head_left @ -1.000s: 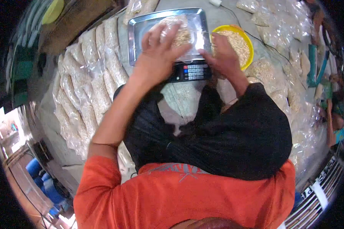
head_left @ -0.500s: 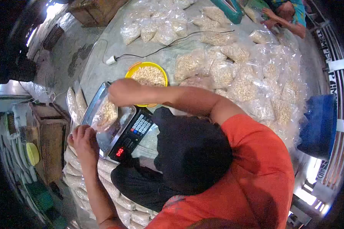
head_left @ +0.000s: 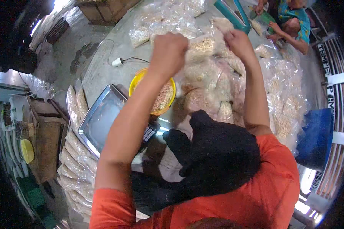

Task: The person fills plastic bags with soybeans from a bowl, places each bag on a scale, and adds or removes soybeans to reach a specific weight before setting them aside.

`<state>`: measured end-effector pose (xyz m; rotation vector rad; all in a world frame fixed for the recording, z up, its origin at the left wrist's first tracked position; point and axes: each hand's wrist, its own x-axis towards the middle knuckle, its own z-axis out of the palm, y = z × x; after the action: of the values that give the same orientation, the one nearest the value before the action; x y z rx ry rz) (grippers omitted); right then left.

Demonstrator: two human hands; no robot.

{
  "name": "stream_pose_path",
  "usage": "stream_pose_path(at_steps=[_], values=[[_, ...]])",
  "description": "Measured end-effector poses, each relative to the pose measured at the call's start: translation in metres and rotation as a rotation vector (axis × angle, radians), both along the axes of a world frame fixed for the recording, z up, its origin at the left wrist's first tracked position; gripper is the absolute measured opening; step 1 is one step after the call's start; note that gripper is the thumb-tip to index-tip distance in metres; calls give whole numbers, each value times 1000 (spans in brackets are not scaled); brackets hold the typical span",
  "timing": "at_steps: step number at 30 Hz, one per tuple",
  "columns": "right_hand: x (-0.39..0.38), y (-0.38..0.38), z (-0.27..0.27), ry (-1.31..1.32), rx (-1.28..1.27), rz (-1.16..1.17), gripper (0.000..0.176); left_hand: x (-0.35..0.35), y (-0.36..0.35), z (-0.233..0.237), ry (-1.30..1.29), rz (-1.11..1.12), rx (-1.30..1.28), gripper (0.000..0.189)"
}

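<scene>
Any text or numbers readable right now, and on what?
"TEMP": sideways on the white strip at the right edge; the rest is blurred.
Scale keypad: key marks too small to read.
Scale display: not in view.
Held bag: no print visible.

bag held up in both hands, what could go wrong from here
1. The bag of grain is gripped only at its top between the left hand and the right hand. If a grip slips, it could drop onto the pile of filled bags and perhaps burst.
2. The left forearm passes right over the yellow bowl of loose grain. A lowered elbow might tip it towards the scale.
</scene>
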<state>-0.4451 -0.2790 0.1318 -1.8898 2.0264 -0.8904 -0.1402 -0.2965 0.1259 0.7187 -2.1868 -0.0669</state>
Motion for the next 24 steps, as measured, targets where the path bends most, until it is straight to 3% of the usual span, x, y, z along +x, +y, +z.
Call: stream_pose_path(at_steps=[3, 5, 6, 8, 9, 10, 12, 14, 16, 18, 20, 22, 24], values=[[-22, 5, -55, 114, 14, -100, 44, -38, -20, -52, -141, 66, 43, 11], [-34, 10, -83, 57, 262, -156, 41, -56, -24, -89, -182, 93, 62, 13], [-53, 10, -111, 64, 268, -153, 41, -63, -24, -109, -267, 123, 79, 15], [-89, 6, -158, 551, 321, 50, 45, -72, -16, -137, -346, 167, 108, 16], [-62, 7, -129, 564, 517, -43, 43, -74, -3, -148, -335, 120, 168, 17], [-35, -5, -100, 562, 521, -33, 43, -74, 11, -155, -328, 70, 228, 19], [15, -27, -70, 373, 214, -128, 49, -73, 38, -152, -261, -5, 443, 19], [49, -87, -86, 236, 77, 15, 57, -61, 72, -157, -27, -82, 497, 25], [68, -169, -146, 279, 404, -47, 61, -37, 111, -143, 40, -66, 550, 29], [96, -205, -179, 226, 441, -102, 54, 1, 127, -144, 60, -297, 751, 32], [109, -213, -199, 252, 293, -121, 53, 33, 181, -142, 910, -244, 1741, 20], [110, -215, -214, 262, 147, -160, 52, 82, 188, -106, 176, 103, 1476, 20], [105, -222, -220, 209, 92, -188, 38, 111, 217, -106, 257, 114, 1332, 19]])
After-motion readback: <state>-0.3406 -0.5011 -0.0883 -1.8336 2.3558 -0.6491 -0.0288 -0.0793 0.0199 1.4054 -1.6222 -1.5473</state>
